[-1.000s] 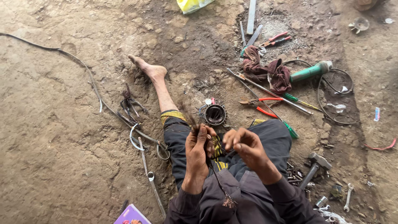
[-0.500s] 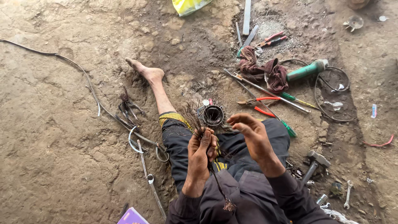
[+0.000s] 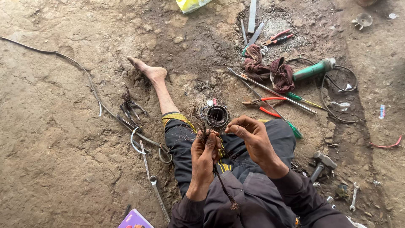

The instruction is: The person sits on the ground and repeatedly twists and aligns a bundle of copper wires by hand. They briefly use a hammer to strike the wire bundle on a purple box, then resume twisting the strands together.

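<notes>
Looking down, I see the left hand (image 3: 205, 153) in the middle of the frame, closed around a bundle of thin dark wires (image 3: 201, 126). The wires fan out above the fist, and a long tail of them hangs below it, over the lap. The right hand (image 3: 249, 134) sits just beside it, a bit to the right. Its finger and thumb are pressed together in a pinch. I think they pinch one thin wire, but it is too fine for me to be sure.

Just above the hands, on the dirt, lies a small round motor core (image 3: 217, 116), near the knee. One bare foot (image 3: 147, 71) stretches toward the upper left.

To the right of the core lie red-handled pliers (image 3: 263, 104) and a green-handled screwdriver (image 3: 291, 126). Higher up there is a dark red rag (image 3: 270, 69), touching a long metal rod (image 3: 270, 90). A green grinder (image 3: 314, 69) lies at the upper right with its cord in a loop. A hammer (image 3: 320, 162) rests at the lower right.

On the left side, another clump of wires (image 3: 128, 105) lies on the ground. A long wrench (image 3: 154, 185) lies below it.
</notes>
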